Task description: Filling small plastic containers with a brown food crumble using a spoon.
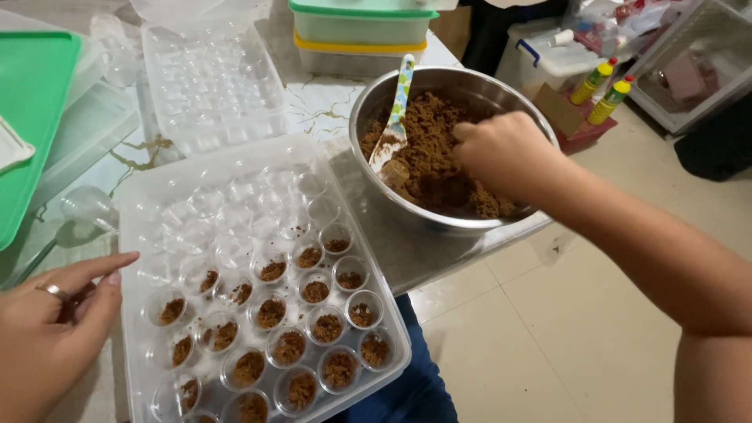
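My right hand (501, 157) reaches into a steel bowl (368, 102) of brown crumbly mixture (427, 149), with its fingers closed in the mixture. A patterned plastic spoon (395, 117) leans in the bowl to the left of that hand. My left hand (47, 329), wearing a ring, rests against the left edge of a clear plastic tray (141, 204), fingers loosely apart and holding nothing. The tray holds several small clear cups; the near ones (313, 325) contain brown mixture, the far ones (235, 196) are empty.
A second clear tray (211, 78) with empty cups lies behind. A green lid (35, 110) is at the left; stacked lidded boxes (360, 35) stand at the back. Two yellow bottles (599, 90) and storage bins (548, 59) sit on the tiled floor at the right.
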